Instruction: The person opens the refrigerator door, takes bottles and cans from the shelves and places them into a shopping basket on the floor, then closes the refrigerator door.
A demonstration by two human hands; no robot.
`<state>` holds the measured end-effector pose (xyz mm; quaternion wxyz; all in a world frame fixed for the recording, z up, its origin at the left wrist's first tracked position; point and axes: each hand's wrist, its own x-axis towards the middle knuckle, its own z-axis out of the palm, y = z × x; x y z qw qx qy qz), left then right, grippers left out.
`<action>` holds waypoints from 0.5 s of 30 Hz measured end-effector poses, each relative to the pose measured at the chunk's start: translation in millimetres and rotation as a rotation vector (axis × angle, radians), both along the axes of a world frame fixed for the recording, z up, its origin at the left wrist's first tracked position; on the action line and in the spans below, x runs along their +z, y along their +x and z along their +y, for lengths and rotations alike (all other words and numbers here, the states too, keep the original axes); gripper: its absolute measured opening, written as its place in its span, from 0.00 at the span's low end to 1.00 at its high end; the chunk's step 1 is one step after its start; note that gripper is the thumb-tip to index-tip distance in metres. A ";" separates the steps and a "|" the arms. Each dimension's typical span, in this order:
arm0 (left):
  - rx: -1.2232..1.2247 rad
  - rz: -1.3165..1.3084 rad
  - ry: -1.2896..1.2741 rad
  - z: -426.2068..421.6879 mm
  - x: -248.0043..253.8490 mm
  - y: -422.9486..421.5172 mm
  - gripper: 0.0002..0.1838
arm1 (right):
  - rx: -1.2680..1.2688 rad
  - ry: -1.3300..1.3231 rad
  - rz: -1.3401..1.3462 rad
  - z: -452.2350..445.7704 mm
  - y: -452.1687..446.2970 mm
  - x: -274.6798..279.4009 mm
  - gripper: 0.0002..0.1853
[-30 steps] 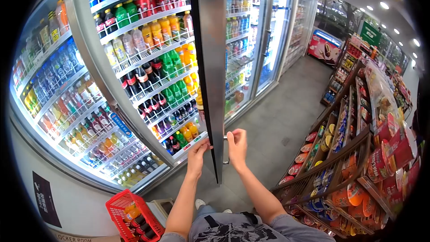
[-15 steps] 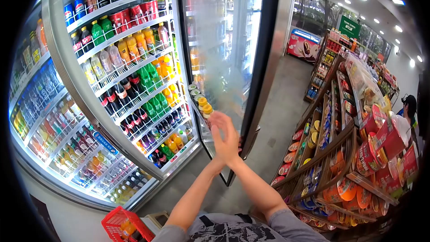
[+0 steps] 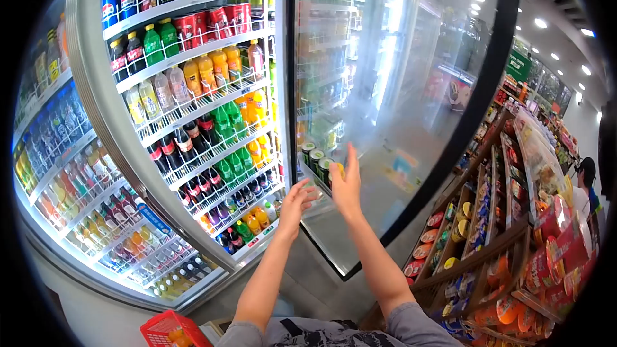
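Observation:
My left hand (image 3: 299, 205) is raised in front of the open fridge door's inner side, its fingers apart and nothing in them. My right hand (image 3: 346, 187) is up beside it with fingers stretched, close to a yellow lid (image 3: 338, 169) that it partly covers; whether it touches the lid I cannot tell. A short row of dark-topped containers (image 3: 317, 155) runs along the inner side of the glass door (image 3: 411, 148). Shelves of bottles and cans (image 3: 205, 77) fill the cooler left of the door.
A red basket (image 3: 151, 332) with orange-coloured items is low on the left. Another lit drinks cooler (image 3: 83, 173) stands at far left. Slanted snack racks (image 3: 475, 218) line the right side, and a person (image 3: 586, 173) is at the far right.
My hands, which overlapped at the yellow lids, have drawn apart, the left to the left and the right to the right. The door now appears broader, and its outer edge is farther right.

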<state>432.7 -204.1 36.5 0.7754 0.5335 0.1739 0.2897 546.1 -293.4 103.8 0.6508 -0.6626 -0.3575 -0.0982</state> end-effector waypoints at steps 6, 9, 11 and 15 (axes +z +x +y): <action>0.059 -0.023 0.017 103.8 5.2 10.7 0.22 | -0.110 -0.014 0.143 101.3 24.2 11.0 0.46; 0.034 -0.020 0.022 162.0 6.6 23.9 0.22 | -0.103 -0.059 0.067 161.9 28.8 11.7 0.47; 0.019 -0.023 0.045 200.4 17.5 33.8 0.22 | -0.074 -0.022 0.062 206.1 37.7 12.0 0.47; 0.050 0.001 0.099 263.0 42.8 44.1 0.21 | -0.069 0.011 0.078 270.1 55.3 10.6 0.47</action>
